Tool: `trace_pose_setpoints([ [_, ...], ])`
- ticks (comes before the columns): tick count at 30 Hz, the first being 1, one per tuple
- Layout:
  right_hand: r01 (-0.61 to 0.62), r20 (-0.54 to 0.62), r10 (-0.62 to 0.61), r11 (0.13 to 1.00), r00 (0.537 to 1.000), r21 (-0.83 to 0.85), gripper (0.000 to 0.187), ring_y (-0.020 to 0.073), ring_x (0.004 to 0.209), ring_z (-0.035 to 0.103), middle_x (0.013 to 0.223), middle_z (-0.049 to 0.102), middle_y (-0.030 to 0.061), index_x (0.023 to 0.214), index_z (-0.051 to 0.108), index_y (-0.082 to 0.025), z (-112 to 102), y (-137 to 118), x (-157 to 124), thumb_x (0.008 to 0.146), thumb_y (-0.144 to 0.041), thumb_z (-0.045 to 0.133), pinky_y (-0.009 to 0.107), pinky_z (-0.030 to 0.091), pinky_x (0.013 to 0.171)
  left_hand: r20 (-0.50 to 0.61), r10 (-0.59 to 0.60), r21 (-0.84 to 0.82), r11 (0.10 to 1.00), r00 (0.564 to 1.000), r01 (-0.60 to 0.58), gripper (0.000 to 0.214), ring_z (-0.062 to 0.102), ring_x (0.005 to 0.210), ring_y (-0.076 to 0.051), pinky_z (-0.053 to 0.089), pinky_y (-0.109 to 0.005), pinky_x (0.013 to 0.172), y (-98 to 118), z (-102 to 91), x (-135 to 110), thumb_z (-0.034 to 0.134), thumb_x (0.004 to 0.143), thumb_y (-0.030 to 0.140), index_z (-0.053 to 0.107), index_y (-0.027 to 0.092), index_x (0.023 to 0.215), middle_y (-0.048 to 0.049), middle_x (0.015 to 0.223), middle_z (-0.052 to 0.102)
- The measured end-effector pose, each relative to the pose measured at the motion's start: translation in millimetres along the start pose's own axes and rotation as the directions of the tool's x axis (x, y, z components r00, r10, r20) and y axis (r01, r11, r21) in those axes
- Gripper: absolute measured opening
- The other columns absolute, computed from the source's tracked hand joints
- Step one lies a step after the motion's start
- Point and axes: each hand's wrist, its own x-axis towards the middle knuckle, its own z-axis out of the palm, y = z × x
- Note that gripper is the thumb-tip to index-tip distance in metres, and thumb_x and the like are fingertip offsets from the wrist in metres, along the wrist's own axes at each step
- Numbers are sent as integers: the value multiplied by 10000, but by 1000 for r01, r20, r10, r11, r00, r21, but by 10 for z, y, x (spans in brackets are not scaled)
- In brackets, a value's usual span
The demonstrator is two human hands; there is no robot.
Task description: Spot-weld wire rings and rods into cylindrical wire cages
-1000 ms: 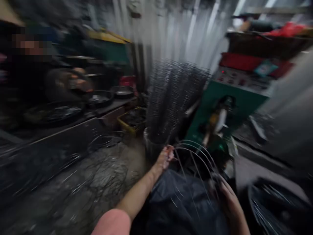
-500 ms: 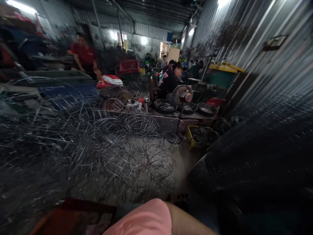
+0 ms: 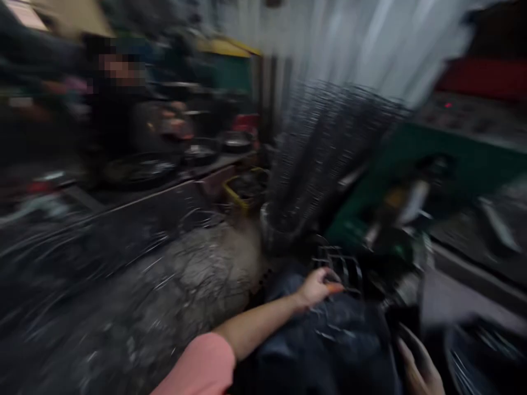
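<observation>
My left hand reaches out over my lap from a pink sleeve, its fingers curled on a bent wire frame. An orange patch shows on a fingertip. My right hand sits at the bottom edge, blurred, and what it holds is hidden. Dark cloth covers my lap beneath both hands.
A tall stack of wire mesh rises from a metal pail ahead. A green machine stands to the right. Left of it, a co-worker sits behind a bench with dark pans. Wire scraps litter the floor.
My view has swung back right from the heap of wire on the floor to the mesh stack and green machine. My left hand now sits lower and further right than a second ago.
</observation>
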Motion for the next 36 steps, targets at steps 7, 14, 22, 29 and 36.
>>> trace_pose_setpoints([
  [7, -405, -603, 294, 913, 742, -53, 487, 276, 933, 592, 962, 667, 118, 973, 628, -150, -1406, 600, -796, 655, -506, 527, 402, 440, 856, 61, -17, 207, 978, 998, 4, 434, 550, 663, -131, 430, -227, 599, -78, 85, 50, 738, 556, 426, 616, 152, 871, -23, 757, 621],
  [14, -574, -851, 378, 811, 365, 114, 396, 243, 776, 597, 866, 659, 165, 912, 623, -64, -2306, 1181, -1213, 666, -344, 488, 367, 456, 764, 102, -107, 340, 938, 989, 67, 475, 584, 701, -170, 458, -250, 648, -90, 289, -14, 732, 499, 517, 649, 153, 794, -21, 724, 650],
  [22, -717, -749, 277, 600, 603, -355, 419, 278, 1030, 499, 1118, 575, 183, 1117, 566, -87, -2451, 938, 167, 800, -351, 496, 369, 378, 865, 133, -170, 331, 936, 977, 118, 465, 617, 750, -192, 486, -265, 686, -191, 260, 26, 741, 520, 493, 640, 163, 832, -32, 774, 675],
  [29, -797, -678, 426, 397, 599, -455, 373, 330, 1117, 431, 1169, 506, 278, 1127, 559, 12, -2281, 983, 897, 831, -203, 487, 412, 392, 842, 84, -198, 310, 937, 977, 163, 497, 634, 789, -235, 507, -294, 694, -118, 328, -5, 763, 436, 513, 660, 169, 779, -45, 773, 691],
  [36, -846, -638, 560, 410, 529, -341, 280, 275, 863, 611, 918, 644, 245, 944, 676, -7, -2647, 972, 802, 752, -152, 535, 309, 459, 683, 63, -203, 311, 934, 977, 174, 514, 639, 808, -247, 506, -315, 736, -106, 367, 65, 777, 395, 505, 669, 169, 769, -50, 773, 694],
])
